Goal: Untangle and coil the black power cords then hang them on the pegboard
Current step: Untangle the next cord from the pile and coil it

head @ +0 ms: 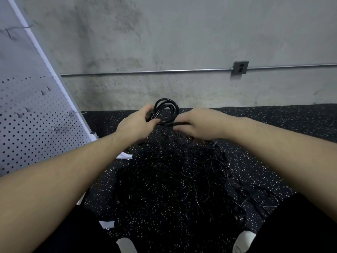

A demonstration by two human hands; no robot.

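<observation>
**A:** so where's the cord at?

**B:** left hand (pixel 135 124) grips the coiled cord (pixel 166 110), right hand (pixel 196 125) pinches its loose end. Tangled cords (pixel 182 172) are on the speckled floor (pixel 273 125) at 6 o'clock.

**A:** room to move?

**B:** pegboard (pixel 32 125) edge at 9, concrete wall (pixel 182 42) at 12, open floor at 3.

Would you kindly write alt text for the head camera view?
Two bare hands hold a coiled black cord up: the left hand grips the loops, the right hand pinches its loose end. Below, tangled black cords lie on speckled flooring; a white pegboard stands at left.
</observation>
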